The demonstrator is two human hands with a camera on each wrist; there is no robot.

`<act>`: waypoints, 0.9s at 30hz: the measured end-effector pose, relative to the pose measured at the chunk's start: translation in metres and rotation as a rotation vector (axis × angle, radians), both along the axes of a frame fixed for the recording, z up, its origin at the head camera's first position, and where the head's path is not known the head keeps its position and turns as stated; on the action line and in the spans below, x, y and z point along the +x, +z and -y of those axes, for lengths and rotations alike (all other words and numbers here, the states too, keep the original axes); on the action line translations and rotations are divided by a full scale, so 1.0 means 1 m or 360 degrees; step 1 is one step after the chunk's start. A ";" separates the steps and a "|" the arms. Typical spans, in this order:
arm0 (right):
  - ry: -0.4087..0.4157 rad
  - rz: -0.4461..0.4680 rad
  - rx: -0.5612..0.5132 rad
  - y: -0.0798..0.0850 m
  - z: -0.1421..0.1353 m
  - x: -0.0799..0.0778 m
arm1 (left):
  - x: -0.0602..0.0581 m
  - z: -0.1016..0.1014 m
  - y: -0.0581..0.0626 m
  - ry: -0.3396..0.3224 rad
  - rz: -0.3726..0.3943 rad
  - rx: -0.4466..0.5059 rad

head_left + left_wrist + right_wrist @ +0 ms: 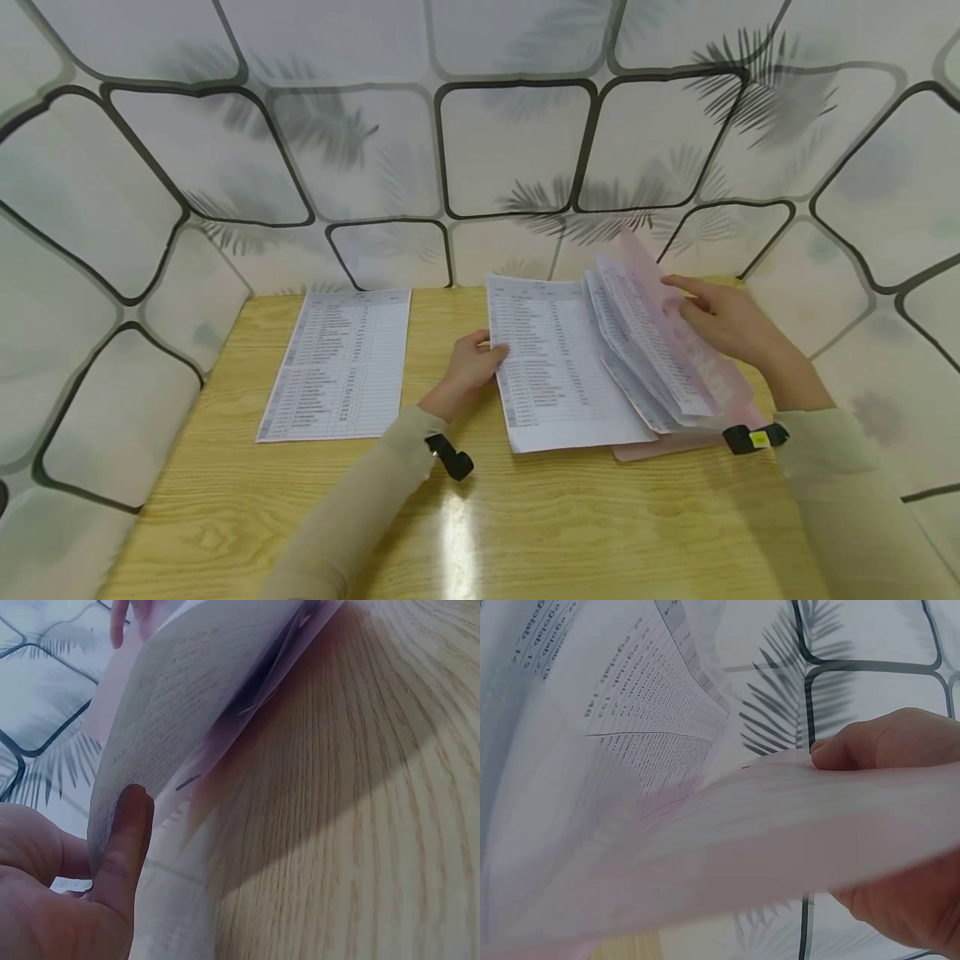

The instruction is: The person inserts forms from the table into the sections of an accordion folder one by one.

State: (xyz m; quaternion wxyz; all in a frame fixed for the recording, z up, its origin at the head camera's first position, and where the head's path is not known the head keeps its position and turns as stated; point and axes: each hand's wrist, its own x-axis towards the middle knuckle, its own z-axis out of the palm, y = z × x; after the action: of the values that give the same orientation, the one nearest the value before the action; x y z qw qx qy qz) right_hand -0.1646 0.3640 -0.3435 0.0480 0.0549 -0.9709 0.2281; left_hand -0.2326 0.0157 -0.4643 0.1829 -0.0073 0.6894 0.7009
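My left hand [474, 362] pinches the left edge of a printed list sheet [558, 367], thumb on one face and fingers on the other. The sheet is raised and bowed in the left wrist view. To its right, more printed pages [645, 342] fan upward inside a pink translucent folder. My right hand [720, 321] holds the folder's raised pink cover [723, 379]; in the right wrist view the thumb [844, 750] lies over the edge of the pink cover [727, 862], with the other fingers below. The folder's lower pink cover [667, 448] shows under the pages.
Another printed list sheet [337, 367] lies flat at the left of the wooden table [480, 533]. A wall [510, 150] with a dark-lined stone and palm-leaf pattern rises behind the table and along both sides. Each wrist wears a black band.
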 end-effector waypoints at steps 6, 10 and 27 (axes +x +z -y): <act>-0.0013 0.0012 0.0001 0.001 0.000 0.000 | 0.001 -0.008 0.002 -0.0022 -0.0013 -0.0019; -0.0002 0.0008 0.0005 0.001 0.000 0.001 | 0.002 -0.012 0.002 -0.0014 -0.0010 -0.0013; -0.0014 0.0048 -0.0029 0.004 -0.002 0.002 | 0.002 -0.022 -0.001 0.0050 -0.0012 -0.0003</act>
State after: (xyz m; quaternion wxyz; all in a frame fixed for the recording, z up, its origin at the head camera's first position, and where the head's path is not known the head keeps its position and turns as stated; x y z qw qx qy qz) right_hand -0.1624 0.3656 -0.3397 0.0349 0.0469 -0.9696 0.2376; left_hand -0.2303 0.0372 -0.4652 0.1693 -0.0156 0.6906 0.7030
